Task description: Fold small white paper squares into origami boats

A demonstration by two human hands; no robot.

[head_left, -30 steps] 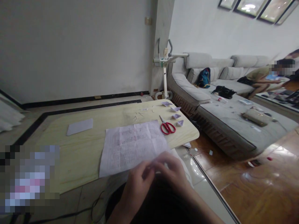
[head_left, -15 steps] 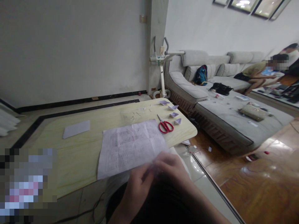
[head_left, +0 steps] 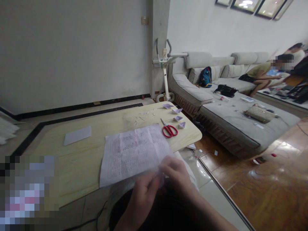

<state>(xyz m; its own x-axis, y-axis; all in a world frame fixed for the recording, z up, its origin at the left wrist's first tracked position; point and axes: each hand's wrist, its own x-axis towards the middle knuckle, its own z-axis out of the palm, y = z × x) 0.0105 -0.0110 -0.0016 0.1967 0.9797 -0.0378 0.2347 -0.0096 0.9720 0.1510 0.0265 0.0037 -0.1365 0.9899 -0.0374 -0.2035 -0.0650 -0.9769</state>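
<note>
My left hand and my right hand meet above my lap, at the table's near edge. Their fingers are closed on a small piece of paper, pale and mostly covered by the fingertips. Just beyond them a creased printed sheet lies flat on the table. Red-handled scissors rest at the sheet's right corner, blades pointing away from me. Several small folded paper boats stand in a row along the table's right end.
The pale wooden table carries a blank white sheet at left and thin paper scraps near the far edge. A grey sofa holds bags at right, where people sit farther off. A cable runs across the floor.
The view has shifted slightly. My hands stay together at the table edge, fingers moving a little, and more of the pale piece of paper shows between them.
</note>
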